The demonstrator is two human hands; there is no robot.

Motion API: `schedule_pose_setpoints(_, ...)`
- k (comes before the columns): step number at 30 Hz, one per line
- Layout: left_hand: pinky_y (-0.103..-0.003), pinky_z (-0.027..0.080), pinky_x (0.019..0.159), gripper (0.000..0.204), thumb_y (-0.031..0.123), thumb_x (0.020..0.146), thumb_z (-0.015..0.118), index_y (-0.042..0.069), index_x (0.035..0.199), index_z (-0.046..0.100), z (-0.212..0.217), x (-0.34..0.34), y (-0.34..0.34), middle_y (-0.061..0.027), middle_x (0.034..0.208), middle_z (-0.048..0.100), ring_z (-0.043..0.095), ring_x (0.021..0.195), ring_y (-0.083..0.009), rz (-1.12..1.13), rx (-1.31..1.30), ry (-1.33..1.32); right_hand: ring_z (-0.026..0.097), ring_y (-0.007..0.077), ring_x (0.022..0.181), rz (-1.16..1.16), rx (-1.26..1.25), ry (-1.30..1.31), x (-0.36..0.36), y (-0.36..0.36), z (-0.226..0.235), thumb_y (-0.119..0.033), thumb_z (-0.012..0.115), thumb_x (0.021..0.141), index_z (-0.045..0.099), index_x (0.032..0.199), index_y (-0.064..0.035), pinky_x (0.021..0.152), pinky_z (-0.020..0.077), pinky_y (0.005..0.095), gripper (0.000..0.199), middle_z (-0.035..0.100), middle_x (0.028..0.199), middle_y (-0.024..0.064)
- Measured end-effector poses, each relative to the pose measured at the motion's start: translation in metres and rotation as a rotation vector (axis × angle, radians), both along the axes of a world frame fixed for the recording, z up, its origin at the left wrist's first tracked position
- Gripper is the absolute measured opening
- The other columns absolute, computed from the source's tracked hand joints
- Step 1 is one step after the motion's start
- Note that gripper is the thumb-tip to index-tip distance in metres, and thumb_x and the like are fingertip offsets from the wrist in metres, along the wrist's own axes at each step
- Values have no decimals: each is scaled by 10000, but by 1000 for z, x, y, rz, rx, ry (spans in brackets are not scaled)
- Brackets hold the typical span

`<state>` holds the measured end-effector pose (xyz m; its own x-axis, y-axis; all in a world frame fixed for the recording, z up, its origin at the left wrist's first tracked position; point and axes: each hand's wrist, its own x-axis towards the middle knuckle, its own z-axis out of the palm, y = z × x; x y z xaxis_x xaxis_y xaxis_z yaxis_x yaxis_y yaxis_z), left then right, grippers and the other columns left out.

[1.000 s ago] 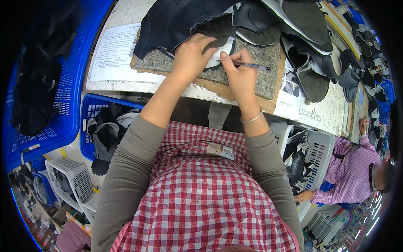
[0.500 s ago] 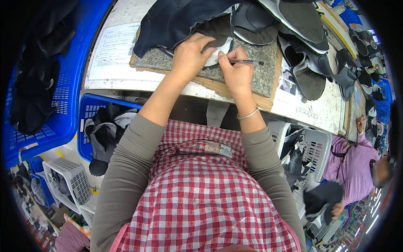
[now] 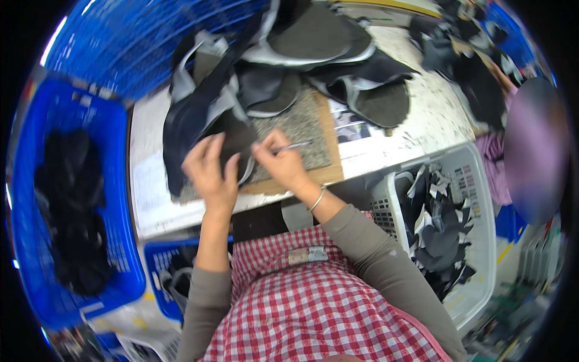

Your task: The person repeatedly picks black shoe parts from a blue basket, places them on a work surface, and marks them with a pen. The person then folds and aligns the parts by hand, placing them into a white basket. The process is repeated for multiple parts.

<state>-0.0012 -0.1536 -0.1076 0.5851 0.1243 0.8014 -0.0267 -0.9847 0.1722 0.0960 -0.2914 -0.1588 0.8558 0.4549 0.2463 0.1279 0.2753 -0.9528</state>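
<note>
My right hand (image 3: 280,160) is closed around a slim dark pen (image 3: 295,146) that points across toward the left. Beside it, my left hand (image 3: 212,172) has its fingers and thumb spread over a black shoe upper piece (image 3: 181,130); whether the fingertips touch it is blurred. The piece has a dark brown-grey lining and a white edge, and lies over the left part of a speckled grey slab (image 3: 315,127) with a wooden border. Behind it on the slab rests another dark upper piece (image 3: 265,90) with a pale rim.
More dark upper pieces (image 3: 380,99) are heaped at the back of the white table (image 3: 437,130). Printed sheets lie at both sides of the slab. A blue crate (image 3: 129,253) stands left, a white basket (image 3: 482,241) of dark scraps right. Another person's purple sleeve (image 3: 491,166) shows far right.
The view has swung, bringing the right basket further in. My left hand, earlier laid on the upper piece, now has its fingers raised and spread. The pen stays in my right hand.
</note>
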Motion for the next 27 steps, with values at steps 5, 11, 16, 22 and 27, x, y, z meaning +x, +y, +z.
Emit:
schedule_pose_setpoints(5,-513,389,1067,719,109,790,812,86,1452,530,10,4,47,-199,1366,550,510,1252,-409,422,99,39,597,167,652,-60,-45,-127,0,0,-5,-218,741,939,553,860,-58,603,480,332,259,623,727,58)
schedule_pose_setpoints(11,-435,510,984,448,-7,823,651,-5,1269,686,27,-15,151,-256,1198,691,659,1116,-408,460,-120,328,629,212,644,-6,-60,-168,-4,-7,-6,-286,722,946,554,915,-74,628,507,355,271,630,755,71)
schedule_pose_setpoints(16,-382,494,1015,432,66,901,634,-26,1322,661,154,-47,200,-262,1261,695,677,1147,-361,647,10,-90,660,252,666,62,-109,-222,-4,-8,-8,-265,712,943,542,896,-84,630,513,370,253,653,745,74)
schedule_pose_setpoints(22,-366,537,911,427,-16,933,576,10,1353,652,231,58,140,-220,1251,699,697,1045,-281,257,-202,-258,655,276,676,55,-92,-244,-5,-6,-10,-262,711,938,538,901,-78,635,511,380,256,643,764,85)
schedule_pose_setpoints(27,-481,384,1142,991,-63,785,734,252,1630,324,112,161,66,-242,1573,391,458,1333,-423,-89,313,822,654,283,682,62,-96,-248,-7,-8,-9,-240,711,929,531,905,-69,640,509,380,249,634,762,93)
